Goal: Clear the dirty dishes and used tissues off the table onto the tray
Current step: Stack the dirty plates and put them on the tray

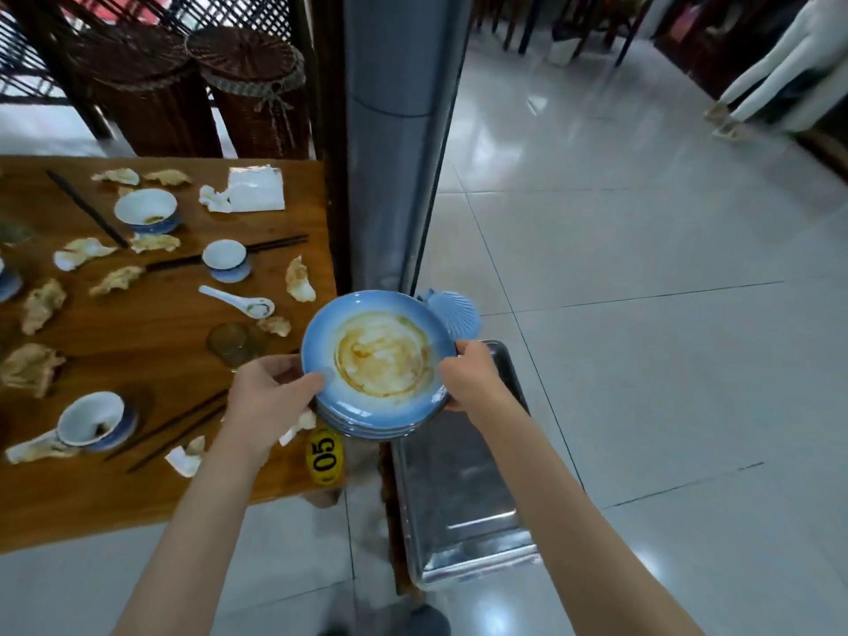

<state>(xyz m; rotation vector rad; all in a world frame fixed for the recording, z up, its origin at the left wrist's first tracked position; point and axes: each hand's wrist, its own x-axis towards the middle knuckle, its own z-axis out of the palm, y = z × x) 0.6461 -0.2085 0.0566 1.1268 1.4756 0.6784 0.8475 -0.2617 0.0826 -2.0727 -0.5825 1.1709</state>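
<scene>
Left hand and right hand grasp the plate stack over the tray; bowls, tissues remain on the bench; mostly undone

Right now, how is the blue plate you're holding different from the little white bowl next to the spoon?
The blue plate is wide, shallow and smeared with brown sauce; the white bowl is much smaller, deeper and looks nearly clean inside. The plate tops a stack gripped by the left hand and right hand between the table and the tray; the bowl sits on the table on a blue saucer. Both are used dishes.
</scene>
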